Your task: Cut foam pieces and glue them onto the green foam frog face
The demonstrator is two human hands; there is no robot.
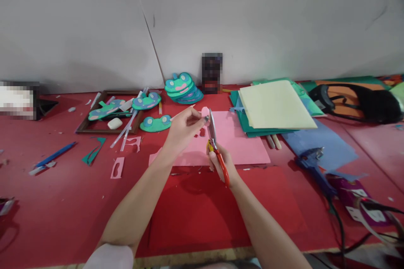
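Observation:
My left hand [184, 128] pinches a small pink foam piece [205, 112] between thumb and fingers. In my right hand [224, 164] are scissors [223, 165] with red and yellow handles, their blades pointing up right beside the pink piece. Whether the blades touch the piece I cannot tell. Both hands are above a pink foam sheet [249, 147] with small cut-outs in it. A green frog-face cutout [156, 123] lies just left of my left hand. Behind it is a stack of finished-looking frog faces [180, 86].
A brown frame [104, 130] with frog pieces and clear sticks is at left. Pink scraps [118, 167] and a blue pen [55, 155] lie nearby. At right are stacked foam sheets [277, 105], a blue glue gun [315, 170] with its cable, and a black strapped item [356, 103].

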